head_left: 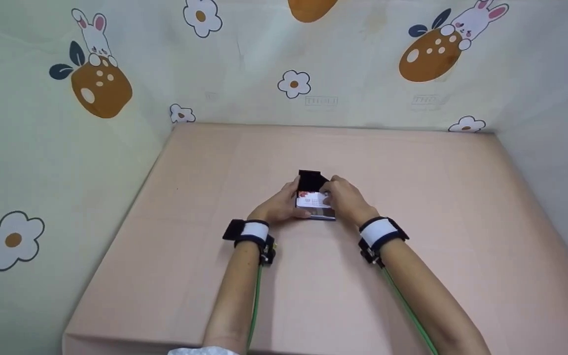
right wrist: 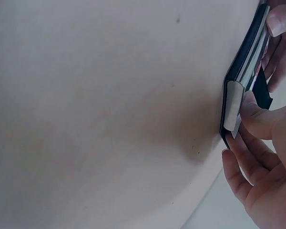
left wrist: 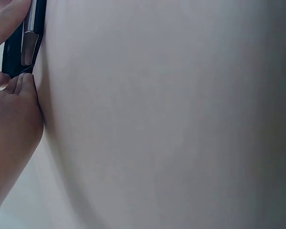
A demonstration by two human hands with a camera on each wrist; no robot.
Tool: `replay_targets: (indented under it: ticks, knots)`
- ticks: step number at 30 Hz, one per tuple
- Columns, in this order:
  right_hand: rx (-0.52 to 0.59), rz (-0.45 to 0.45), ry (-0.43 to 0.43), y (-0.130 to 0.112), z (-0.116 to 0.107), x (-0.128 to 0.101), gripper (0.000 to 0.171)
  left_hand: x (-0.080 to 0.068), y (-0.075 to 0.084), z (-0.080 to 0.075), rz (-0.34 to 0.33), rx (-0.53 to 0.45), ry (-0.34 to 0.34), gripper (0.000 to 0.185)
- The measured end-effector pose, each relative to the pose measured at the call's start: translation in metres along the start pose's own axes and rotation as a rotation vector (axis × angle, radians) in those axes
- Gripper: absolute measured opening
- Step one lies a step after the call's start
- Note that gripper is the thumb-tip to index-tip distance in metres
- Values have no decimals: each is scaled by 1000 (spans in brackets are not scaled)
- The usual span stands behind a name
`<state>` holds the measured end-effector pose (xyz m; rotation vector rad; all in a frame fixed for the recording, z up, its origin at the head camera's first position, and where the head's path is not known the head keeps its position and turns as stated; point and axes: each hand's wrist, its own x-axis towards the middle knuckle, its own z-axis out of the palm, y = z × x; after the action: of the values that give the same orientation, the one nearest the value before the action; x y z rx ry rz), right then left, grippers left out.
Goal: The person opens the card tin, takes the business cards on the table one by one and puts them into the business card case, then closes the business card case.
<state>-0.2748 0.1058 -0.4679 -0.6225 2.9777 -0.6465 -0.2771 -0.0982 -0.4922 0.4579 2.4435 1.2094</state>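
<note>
A small black card case (head_left: pixel 309 181) lies at the middle of the pink table (head_left: pixel 427 197), its flap open toward the far side. A white card with red print (head_left: pixel 312 200) shows in its mouth. My left hand (head_left: pixel 280 205) grips the case's left side, fingers curled at its edge. In the left wrist view the case (left wrist: pixel 13 50) stands between fingertips (left wrist: pixel 20 86). My right hand (head_left: pixel 346 199) holds the right side. In the right wrist view its thumb (right wrist: pixel 257 117) pinches the white card (right wrist: pixel 232 105) against the case (right wrist: pixel 243 67).
Cloth walls printed with flowers and rabbits (head_left: pixel 96 74) close in the table on the left, back and right. The table's front edge (head_left: pixel 131 340) runs just below my forearms. Green cables (head_left: pixel 257 296) trail from both wristbands.
</note>
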Motion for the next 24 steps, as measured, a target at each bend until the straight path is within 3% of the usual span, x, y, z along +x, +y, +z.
replay_targets:
  ticks: [12,24]
  knots:
    - [91,-50,14,5,3,-4,23,-1,1,-1,6,1,1,109]
    - [76,-91,7,4,2,-10,20,-1,0,-1,-11,9,-4,106]
